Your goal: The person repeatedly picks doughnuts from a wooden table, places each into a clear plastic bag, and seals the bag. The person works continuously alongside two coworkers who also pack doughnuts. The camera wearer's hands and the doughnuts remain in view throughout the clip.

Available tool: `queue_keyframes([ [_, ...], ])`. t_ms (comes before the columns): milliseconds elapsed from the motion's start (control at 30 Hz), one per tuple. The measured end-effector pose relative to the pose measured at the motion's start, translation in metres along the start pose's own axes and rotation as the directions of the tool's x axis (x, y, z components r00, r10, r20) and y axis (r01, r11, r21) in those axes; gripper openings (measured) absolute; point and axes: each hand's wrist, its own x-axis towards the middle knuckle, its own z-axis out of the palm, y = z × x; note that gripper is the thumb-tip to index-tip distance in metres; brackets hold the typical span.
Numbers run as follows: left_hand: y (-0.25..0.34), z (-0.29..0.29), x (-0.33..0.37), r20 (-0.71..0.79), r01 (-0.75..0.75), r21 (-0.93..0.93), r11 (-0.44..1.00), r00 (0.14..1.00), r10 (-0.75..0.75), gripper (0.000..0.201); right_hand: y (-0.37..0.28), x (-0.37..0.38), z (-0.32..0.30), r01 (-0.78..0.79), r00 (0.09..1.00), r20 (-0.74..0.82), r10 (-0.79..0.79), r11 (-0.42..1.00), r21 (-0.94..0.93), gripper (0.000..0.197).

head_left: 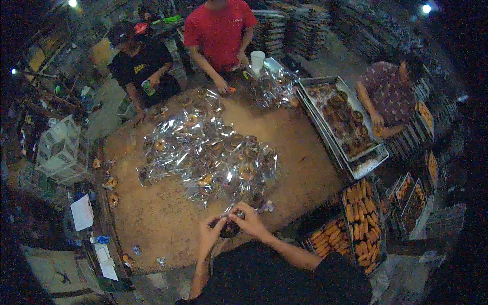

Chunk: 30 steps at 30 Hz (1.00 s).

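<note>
Brown table (157, 218): wooden, wide, worn in patches; the hands work at its near edge, just in front of the dark-clothed body.
Dark pastry (230, 230): between the 2 hands, low at the near edge; seems rounded, with no clear long axis; blur hides whether film covers it fully.
Left hand (211, 230): narrow pinch on the pastry's left and upper side, thumb inward.
Right hand (246, 219): also narrow, thumb and fingers pinching at the pastry's upper right; it reaches farther forward than the left.
Pile (218, 152): many pastries in clear shiny film, straight ahead of the grip and just beyond the fingertips; the right hand is nearer to it.
Loose rings (113, 200): along the left edge, well apart from the hands.
Metal tray (377, 152): far right, stacked on others, bearing dark pastries.
Golden rolls (361, 223): in a tray right of the right forearm, off the table.
Co-workers: 3 around the far side, in red shirt (218, 33), black shirt (134, 66) and patterned shirt (384, 89).
</note>
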Motion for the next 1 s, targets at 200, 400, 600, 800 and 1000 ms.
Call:
queue_keyframes([
  [200,0.0,0.004,0.006,-0.185,0.021,-0.149,0.989,0.981,-0.049,0.013,0.062,0.005,-0.002,-0.073,0.997,0.002,0.073,0.997,0.029,0.02],
  [400,-0.004,-0.006,0.011,-0.324,0.147,-0.059,0.987,0.933,-0.158,0.01,0.214,-0.022,-0.066,-0.528,0.818,-0.307,0.487,0.847,-0.063,0.024],
  [600,-0.001,0.001,0.016,-0.299,0.162,-0.066,0.985,0.938,-0.175,0.009,0.255,-0.043,-0.081,-0.58,0.789,-0.511,0.342,0.689,-0.434,0.028],
  [800,0.015,0.018,0.018,-0.296,0.146,-0.054,0.988,0.943,-0.156,0.01,0.243,-0.029,-0.08,-0.726,0.682,-0.527,0.507,0.554,-0.407,0.028],
  [1000,0.013,0.014,0.014,-0.29,0.109,-0.238,0.965,0.94,-0.178,0.01,0.25,-0.019,-0.081,-0.472,0.735,-0.647,0.203,0.838,-0.274,0.023],
])
